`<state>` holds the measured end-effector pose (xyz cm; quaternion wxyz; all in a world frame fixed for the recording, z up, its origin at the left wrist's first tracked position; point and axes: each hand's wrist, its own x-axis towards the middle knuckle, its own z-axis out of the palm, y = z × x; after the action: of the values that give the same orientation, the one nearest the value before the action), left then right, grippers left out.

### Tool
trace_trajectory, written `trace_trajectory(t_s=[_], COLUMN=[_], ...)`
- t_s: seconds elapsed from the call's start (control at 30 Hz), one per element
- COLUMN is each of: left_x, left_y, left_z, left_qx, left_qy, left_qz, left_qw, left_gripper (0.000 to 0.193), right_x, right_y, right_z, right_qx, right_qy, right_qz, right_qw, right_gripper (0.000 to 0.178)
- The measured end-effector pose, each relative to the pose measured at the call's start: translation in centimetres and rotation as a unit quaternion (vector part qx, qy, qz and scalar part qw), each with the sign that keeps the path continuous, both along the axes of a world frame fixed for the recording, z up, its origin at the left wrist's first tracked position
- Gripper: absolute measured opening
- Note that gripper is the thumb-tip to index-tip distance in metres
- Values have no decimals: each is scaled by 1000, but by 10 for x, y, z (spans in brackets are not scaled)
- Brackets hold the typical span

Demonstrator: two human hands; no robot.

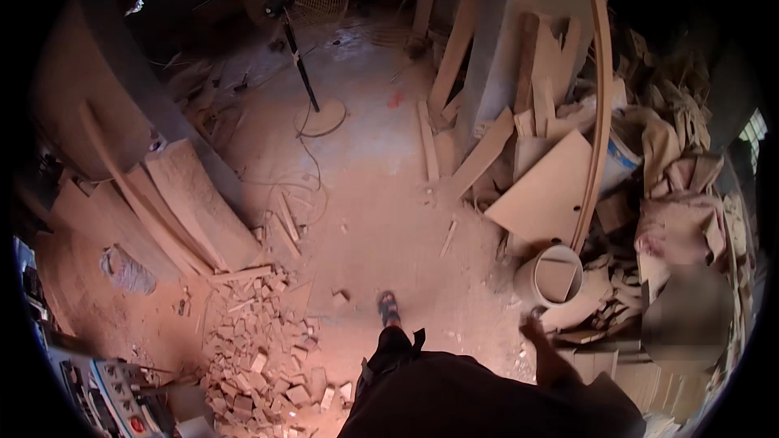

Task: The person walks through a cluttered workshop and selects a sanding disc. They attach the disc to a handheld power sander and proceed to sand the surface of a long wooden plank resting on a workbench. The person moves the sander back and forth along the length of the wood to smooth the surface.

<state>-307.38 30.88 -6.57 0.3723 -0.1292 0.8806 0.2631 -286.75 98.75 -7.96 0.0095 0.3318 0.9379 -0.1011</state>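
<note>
My right arm reaches out at the lower right. My right hand [532, 324] is just below a pale round bucket [527, 282], close to its outer wall. It is small and dark here, so I cannot make out its fingers or whether it touches the bucket. Inside the bucket stands a flat piece of board [557, 277]. My left hand is out of view. One foot in a dark strapped sandal [389, 307] is on the dusty floor, below my dark clothing.
Wood offcuts [260, 357] lie heaped at the lower left, near a control panel [114, 397]. A pedestal fan [320, 118] trails its cable ahead. Thick planks [191, 195] lean at left. Boards [548, 186], sacks [677, 227] and scraps crowd the right.
</note>
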Motion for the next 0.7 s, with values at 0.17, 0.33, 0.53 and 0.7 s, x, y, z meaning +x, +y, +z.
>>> trace_trajectory(t_s=[0.17, 0.33, 0.53, 0.7], left_x=[-241, -655, -820, -831], left_y=[-11, 28, 333, 342], left_z=[5, 56, 127, 91], left_qx=[-77, 41, 157, 0], left_qy=[145, 408, 513, 230], left_qz=[-67, -57, -336, -277], left_qw=[984, 910, 774, 933], left_gripper=[23, 40, 13, 37], right_x=[-39, -239, -318, -563], right_y=[-117, -105, -2, 173], right_z=[30, 16, -2, -27], right_qx=[-347, -470, -507, -329], right_qy=[-197, -101, -93, 4], right_qz=[-109, -184, -319, -92], right_qw=[910, 857, 795, 940], right_gripper=[17, 19, 22, 29])
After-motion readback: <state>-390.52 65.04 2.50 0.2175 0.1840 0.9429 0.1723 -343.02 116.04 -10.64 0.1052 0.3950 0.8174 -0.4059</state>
